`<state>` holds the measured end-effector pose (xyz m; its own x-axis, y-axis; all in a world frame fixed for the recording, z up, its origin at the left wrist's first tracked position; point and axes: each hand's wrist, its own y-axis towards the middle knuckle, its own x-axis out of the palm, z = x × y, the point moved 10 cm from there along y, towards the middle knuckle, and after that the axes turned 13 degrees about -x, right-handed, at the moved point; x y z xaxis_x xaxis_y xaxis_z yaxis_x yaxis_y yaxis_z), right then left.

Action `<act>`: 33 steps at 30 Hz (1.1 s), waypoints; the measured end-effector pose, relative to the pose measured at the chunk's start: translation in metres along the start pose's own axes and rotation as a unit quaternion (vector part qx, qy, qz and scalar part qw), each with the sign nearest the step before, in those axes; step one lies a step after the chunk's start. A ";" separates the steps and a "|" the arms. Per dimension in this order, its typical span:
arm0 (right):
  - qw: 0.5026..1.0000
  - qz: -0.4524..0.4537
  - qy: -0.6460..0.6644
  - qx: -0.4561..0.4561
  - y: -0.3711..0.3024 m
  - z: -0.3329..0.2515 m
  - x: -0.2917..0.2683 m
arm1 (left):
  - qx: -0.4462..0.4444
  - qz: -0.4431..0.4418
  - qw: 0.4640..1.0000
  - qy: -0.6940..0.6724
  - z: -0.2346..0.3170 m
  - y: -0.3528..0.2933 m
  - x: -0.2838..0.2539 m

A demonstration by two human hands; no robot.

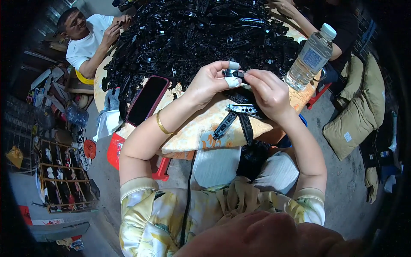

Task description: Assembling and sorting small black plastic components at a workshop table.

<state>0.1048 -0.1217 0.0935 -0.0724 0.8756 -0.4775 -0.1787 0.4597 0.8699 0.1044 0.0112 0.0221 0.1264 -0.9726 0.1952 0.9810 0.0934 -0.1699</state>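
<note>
My left hand (209,83), with pale wraps on its thumb and forefinger, pinches a small black-and-silver part (233,73) above the table's near side. From the other side, my right hand (269,91) has its fingertips closed on the black end of that part; whether this end is a separate piece, I cannot tell. Below the hands lie a silver-and-black strip with holes (242,108), a long black slotted strip (225,124) and another black strip (246,128). Beyond them spreads a big heap of black plastic parts (192,40).
A dark-screened phone (147,101) lies left of my forearm. A clear bottle with a white cap (311,60) stands at the right on the patterned tablecloth (184,139). One person (92,43) handles something at far left; another person's arm (299,19) reaches in at far right. Stuffed sacks (351,126) lie rightward.
</note>
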 end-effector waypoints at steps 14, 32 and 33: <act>0.860 -0.092 0.291 0.409 -0.052 0.048 0.047 | 0.147 0.078 0.927 0.338 0.033 -0.027 0.016; 0.940 -0.201 0.089 0.263 -0.052 0.067 0.037 | -0.057 0.458 0.528 0.713 0.104 0.031 -0.151; 0.950 -0.176 0.021 0.256 -0.049 0.071 0.030 | -0.055 0.457 0.529 0.713 0.105 0.035 -0.154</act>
<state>0.1808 -0.1077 0.0454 -0.1371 0.6523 -0.7455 0.3019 0.7443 0.5957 0.1348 0.1864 0.0874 0.2239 0.2897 -0.9305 0.5821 0.7260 0.3661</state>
